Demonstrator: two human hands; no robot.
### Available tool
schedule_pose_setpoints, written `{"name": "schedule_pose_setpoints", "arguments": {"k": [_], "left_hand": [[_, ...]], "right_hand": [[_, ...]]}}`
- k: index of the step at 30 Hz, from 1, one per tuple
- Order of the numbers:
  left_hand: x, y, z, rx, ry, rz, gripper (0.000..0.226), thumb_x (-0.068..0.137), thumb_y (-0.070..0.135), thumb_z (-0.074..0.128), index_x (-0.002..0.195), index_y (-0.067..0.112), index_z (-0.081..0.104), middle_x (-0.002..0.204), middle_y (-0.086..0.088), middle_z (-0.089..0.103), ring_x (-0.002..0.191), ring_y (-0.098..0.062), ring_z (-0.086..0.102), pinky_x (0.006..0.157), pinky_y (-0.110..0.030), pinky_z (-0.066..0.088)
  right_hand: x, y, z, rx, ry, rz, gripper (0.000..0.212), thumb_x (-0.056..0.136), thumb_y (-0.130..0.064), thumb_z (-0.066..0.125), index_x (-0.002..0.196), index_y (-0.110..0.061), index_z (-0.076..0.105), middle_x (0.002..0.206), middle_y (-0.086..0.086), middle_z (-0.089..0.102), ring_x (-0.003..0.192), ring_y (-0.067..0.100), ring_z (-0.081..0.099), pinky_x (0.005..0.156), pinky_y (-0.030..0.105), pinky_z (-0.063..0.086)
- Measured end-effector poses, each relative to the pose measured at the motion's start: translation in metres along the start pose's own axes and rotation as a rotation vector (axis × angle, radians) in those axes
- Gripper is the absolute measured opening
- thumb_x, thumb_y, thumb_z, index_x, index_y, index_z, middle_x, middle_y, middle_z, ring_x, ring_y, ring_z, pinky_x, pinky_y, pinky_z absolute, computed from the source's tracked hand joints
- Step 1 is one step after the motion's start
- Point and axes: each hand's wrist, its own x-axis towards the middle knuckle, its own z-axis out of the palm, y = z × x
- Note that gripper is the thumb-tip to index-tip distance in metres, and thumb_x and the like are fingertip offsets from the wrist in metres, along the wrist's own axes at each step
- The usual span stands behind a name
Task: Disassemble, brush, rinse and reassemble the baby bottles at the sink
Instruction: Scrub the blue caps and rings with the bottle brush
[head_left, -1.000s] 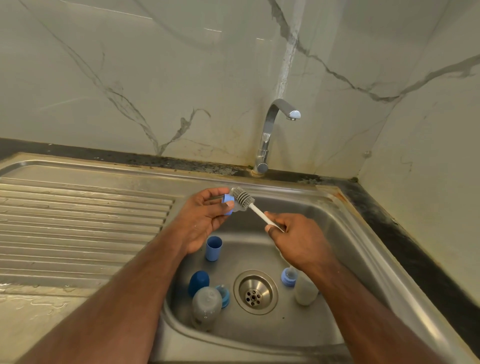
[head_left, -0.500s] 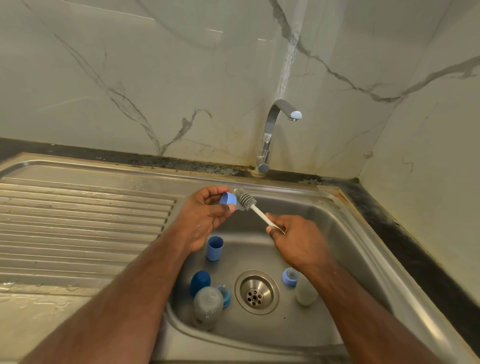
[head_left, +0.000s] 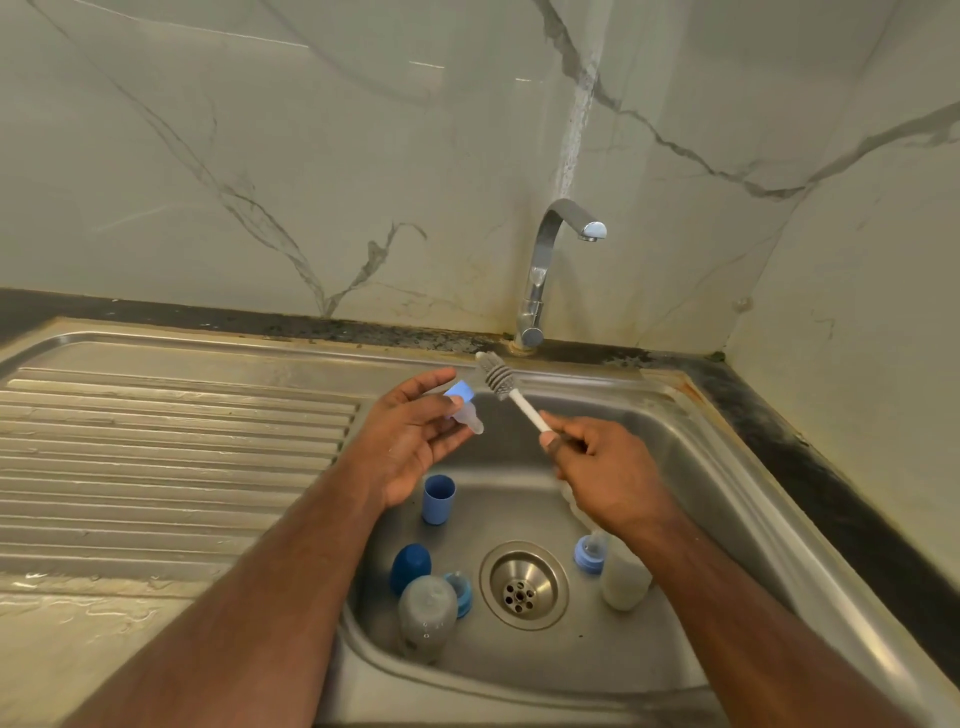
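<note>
My left hand (head_left: 410, 436) pinches a blue collar with a clear teat (head_left: 464, 405) above the sink basin's back left. My right hand (head_left: 602, 473) grips the white handle of a grey bottle brush (head_left: 497, 378), whose head points up and left, just right of the teat and apart from it. On the basin floor stand a light blue cap (head_left: 438, 499), a dark blue cap (head_left: 410, 567), a grey bottle (head_left: 427, 613) with a blue collar (head_left: 460, 592) beside it, and a clear bottle (head_left: 623, 577) next to another blue collar (head_left: 588, 555).
The steel sink basin (head_left: 691, 467) has its drain (head_left: 523, 584) in the middle. A curved tap (head_left: 545, 270) stands behind it, with no water running. The ribbed draining board (head_left: 171, 457) lies to the left, wet near its front. Marble walls close in behind and on the right.
The brush head has pulled out and away from the collar, up and to the right. My left hand has turned the piece so the clear teat now shows.
</note>
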Motion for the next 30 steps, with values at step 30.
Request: {"name": "schedule_pose_setpoints", "arguments": {"k": [30], "left_hand": [[0.006, -0.002, -0.004, 0.043, 0.09, -0.022, 0.05, 0.081, 0.025, 0.079, 0.123, 0.003, 0.065, 0.114, -0.017, 0.073, 0.101, -0.023, 0.072, 0.08, -0.032, 0.06]], "right_hand": [[-0.009, -0.008, -0.011, -0.301, 0.011, -0.167, 0.037, 0.099, -0.036, 0.056, 0.136, -0.043, 0.058, 0.101, -0.017, 0.065, 0.084, 0.004, 0.058, 0.078, 0.025, 0.05]]}}
